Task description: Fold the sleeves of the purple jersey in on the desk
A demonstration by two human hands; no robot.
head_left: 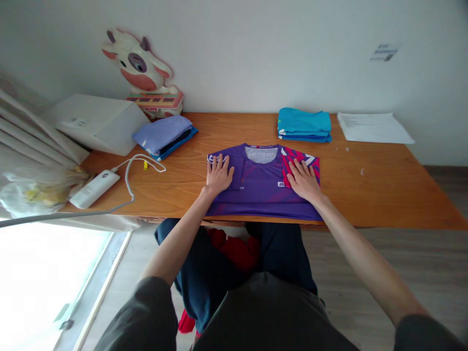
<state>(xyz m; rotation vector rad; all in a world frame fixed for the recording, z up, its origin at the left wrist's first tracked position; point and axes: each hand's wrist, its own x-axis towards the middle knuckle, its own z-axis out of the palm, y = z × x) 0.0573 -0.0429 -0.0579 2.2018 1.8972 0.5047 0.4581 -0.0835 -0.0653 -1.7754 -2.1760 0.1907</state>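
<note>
A purple sports shirt (261, 185) with a pink patterned sleeve lies folded on the wooden table (365, 190), collar facing away from me. My left hand (218, 175) rests flat on the shirt's left side, fingers spread. My right hand (303, 180) presses flat on the right side, over the pink sleeve. Neither hand grips the cloth. The shirt's near edge lies at the table's front edge.
Folded turquoise clothes (304, 125) and white papers (373, 127) lie at the back right. Folded lilac and blue clothes (164, 135), a white box (98, 122) and a cow-shaped toy (142, 73) stand at the back left. A white power bank (95, 188) with cable lies front left. Red cloth (234, 248) is on my lap.
</note>
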